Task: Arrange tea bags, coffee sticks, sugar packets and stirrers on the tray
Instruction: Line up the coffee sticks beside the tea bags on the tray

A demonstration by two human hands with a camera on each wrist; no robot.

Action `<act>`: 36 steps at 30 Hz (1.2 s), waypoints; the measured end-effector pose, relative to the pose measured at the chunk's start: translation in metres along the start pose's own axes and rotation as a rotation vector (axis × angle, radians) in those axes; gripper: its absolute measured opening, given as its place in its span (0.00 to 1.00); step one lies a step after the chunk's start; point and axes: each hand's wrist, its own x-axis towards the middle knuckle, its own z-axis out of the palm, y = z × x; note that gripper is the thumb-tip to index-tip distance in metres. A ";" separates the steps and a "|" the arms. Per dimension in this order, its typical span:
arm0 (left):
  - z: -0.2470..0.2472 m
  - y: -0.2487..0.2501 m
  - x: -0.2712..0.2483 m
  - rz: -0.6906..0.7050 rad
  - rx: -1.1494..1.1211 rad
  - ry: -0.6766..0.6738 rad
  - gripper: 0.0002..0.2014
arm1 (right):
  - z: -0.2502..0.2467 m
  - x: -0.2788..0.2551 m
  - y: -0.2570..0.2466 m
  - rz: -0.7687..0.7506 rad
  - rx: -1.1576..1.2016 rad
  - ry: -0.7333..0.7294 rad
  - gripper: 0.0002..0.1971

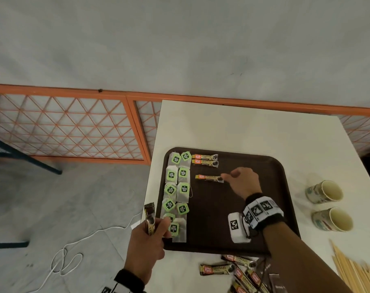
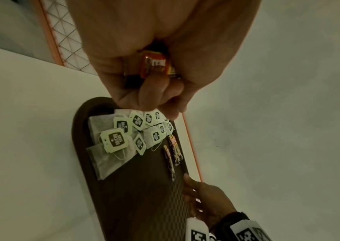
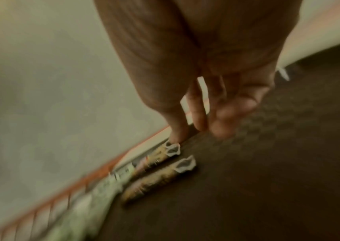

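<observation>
- Head view: dim, even indoor light, soft shadows under the paper cups (image 1: 324,191); straight lines bow toward the edges.
- Left wrist view: dark, greenish cast; tea bags (image 2: 127,130) reasonably sharp, the near hand soft.
- Right wrist view: heavy motion blur; coffee sticks (image 3: 160,177) smeared, tray (image 3: 267,179) murky.

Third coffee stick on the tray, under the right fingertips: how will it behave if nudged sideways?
The coffee stick lies flat and thin, so it probably slides rather than rolls. The tray surface looks textured, which may add some drag. The right hand touches only one end, so it will likely pivot instead of moving straight.
</observation>
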 end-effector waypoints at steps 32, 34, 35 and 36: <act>0.017 0.015 -0.013 -0.152 -0.106 -0.498 0.10 | -0.014 -0.112 -0.065 -0.733 0.102 -0.462 0.12; 0.027 0.014 -0.020 -0.139 -0.055 -0.556 0.11 | -0.019 -0.125 -0.058 -0.706 0.199 -0.594 0.09; 0.030 0.013 -0.024 -0.128 -0.034 -0.575 0.13 | -0.022 -0.127 -0.052 -0.691 0.244 -0.610 0.08; 0.033 0.011 -0.027 -0.119 -0.025 -0.589 0.15 | -0.027 -0.127 -0.045 -0.671 0.297 -0.608 0.07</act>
